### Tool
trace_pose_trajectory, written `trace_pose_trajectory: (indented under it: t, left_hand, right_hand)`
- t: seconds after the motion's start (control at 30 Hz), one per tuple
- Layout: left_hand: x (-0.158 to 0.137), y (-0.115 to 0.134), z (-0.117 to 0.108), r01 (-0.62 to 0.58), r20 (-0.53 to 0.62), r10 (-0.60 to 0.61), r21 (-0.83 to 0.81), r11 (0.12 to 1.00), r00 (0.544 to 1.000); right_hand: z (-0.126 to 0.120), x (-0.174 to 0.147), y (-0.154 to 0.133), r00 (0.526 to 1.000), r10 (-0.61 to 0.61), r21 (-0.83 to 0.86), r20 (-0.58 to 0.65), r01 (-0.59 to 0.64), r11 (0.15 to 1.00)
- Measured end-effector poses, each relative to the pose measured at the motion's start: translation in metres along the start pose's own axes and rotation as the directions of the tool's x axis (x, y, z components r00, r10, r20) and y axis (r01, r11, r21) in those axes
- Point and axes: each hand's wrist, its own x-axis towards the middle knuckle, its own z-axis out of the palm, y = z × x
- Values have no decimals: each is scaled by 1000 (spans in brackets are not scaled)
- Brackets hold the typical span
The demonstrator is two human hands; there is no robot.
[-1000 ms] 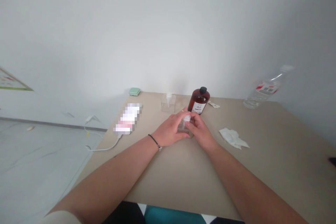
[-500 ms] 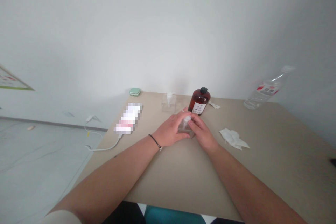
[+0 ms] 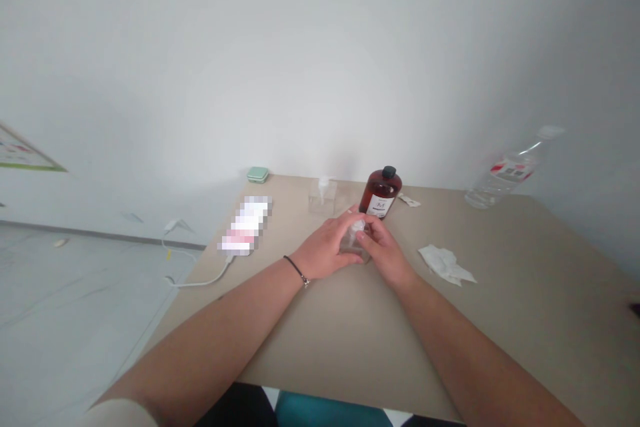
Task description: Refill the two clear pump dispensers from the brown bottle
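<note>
Clear bottle (image 3: pixel 351 245): left hand (image 3: pixel 325 248) wrapped round side, right hand (image 3: pixel 386 250) gripping near white top (image 3: pixel 359 225); both angled inward.

Light diffuse | wall (image 3: pixel 320 67) brightest mid-frame (right side dimmer) | phone screen (image 3: pixel 247 223) pixelated | detail soft

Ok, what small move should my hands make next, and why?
I'd probably hold the clear bottle steady with the left hand and gently turn its white top with the right hand: the left is curved around the bottle's body, while the right is at the top. I can't tell whether it's tight.
</note>
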Motion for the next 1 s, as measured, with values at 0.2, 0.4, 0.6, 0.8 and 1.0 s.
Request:
trace_pose_trajectory:
  t: [0.2,0.4,0.6,0.8,1.0]
  left_hand:
    - [0,0,0,3,1,-3,1,1000,1000]
    - [0,0,0,1,-10,-1,-1,1000,1000]
    - [1,1,0,0,2,0,-13,1000,1000]
    - [0,0,1,-9,-12,9,2,1000,1000]
    - [0,-1,1,-12,-12,12,1,1000,1000]
  right_hand:
    - [0,0,3,1000,-21,3,-2,21,1000]
    - [0,-1,2,1000,-19,-39,-12,19,999]
    - [0,-1,1,1000,2,22,13,-3,1000]
    - [-1,0,2,1000,-11,-35,-13,11,999]
    - [0,-1,1,1000,-9,-6,-1,9,1000]
